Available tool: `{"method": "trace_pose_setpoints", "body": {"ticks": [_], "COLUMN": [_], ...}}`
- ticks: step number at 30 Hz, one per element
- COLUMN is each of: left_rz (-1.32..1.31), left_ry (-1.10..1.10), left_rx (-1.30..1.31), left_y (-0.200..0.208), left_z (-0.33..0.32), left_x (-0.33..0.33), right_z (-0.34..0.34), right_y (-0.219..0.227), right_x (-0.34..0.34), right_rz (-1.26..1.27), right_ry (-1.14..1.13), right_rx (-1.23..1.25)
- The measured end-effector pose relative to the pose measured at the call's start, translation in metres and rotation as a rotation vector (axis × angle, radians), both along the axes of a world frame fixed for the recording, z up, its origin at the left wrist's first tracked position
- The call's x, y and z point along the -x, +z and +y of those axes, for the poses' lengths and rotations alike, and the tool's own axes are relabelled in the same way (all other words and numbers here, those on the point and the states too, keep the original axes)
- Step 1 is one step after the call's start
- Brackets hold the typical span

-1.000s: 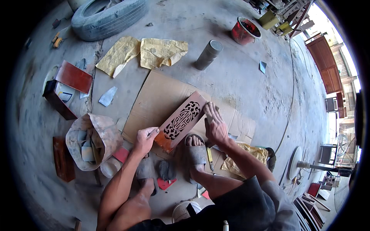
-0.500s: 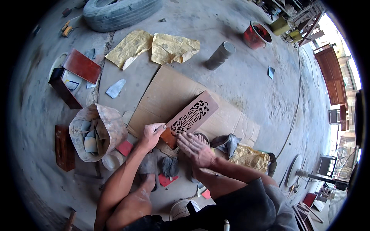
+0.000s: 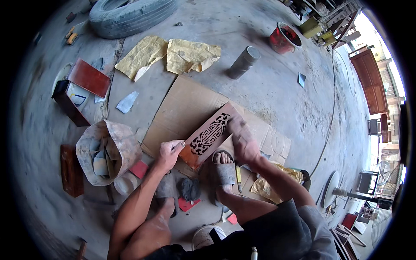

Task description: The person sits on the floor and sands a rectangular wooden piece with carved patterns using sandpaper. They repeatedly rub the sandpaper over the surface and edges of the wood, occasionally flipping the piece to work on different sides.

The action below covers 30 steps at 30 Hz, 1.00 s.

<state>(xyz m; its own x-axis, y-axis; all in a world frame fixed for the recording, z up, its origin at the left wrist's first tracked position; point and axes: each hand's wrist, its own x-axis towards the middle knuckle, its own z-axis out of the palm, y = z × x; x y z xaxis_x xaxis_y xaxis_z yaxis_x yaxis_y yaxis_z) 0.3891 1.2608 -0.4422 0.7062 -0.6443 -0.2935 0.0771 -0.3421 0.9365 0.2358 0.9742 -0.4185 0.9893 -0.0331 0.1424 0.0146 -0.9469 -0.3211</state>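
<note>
A reddish-brown wooden panel with a pierced carved pattern slants over a flat piece of cardboard. Its near end is more orange than the dusty pinkish rest. My left hand grips the panel's near left corner, thumb on top. Along the far right edge of the panel is my right hand, smeared by motion. Its fingers cannot be made out, nor whether anything lies under them. The panel's near end comes close to my sandalled right foot. A dark crumpled rag lies between my feet.
At left stand a sack of sanding scraps and a brown wooden block. Farther off are yellow paper sheets, a grey cylinder, a red bucket and a tyre. A fan stands at right.
My right hand has moved away from me and to the right, from the panel's near end to its far right edge. My left hand keeps its grip on the corner.
</note>
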Motion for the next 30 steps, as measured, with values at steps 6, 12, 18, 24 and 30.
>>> {"method": "trace_pose_setpoints", "body": {"ticks": [6,12,18,24,30], "left_rz": [-0.025,-0.048,-0.062,-0.001,-0.022], "left_ry": [-0.021,0.009,-0.007,0.007,0.019], "left_rx": [-0.041,-0.001,0.018,-0.032,0.027], "left_y": [-0.005,-0.003,0.0,-0.002,-0.009], "left_z": [0.004,-0.002,-0.005,-0.002,-0.005], "left_x": [-0.004,-0.001,-0.004,0.001,0.002], "right_z": [0.056,0.002,0.0,0.061,-0.001], "right_y": [-0.001,-0.002,-0.019,-0.013,-0.004], "right_x": [0.004,-0.038,-0.045,-0.036,-0.052], "right_rz": [-0.052,-0.048,-0.035,-0.129,-0.033], "right_ry": [0.129,-0.293,-0.121,0.257,0.073], "right_rx": [-0.092,0.045,0.008,-0.077,0.06]}}
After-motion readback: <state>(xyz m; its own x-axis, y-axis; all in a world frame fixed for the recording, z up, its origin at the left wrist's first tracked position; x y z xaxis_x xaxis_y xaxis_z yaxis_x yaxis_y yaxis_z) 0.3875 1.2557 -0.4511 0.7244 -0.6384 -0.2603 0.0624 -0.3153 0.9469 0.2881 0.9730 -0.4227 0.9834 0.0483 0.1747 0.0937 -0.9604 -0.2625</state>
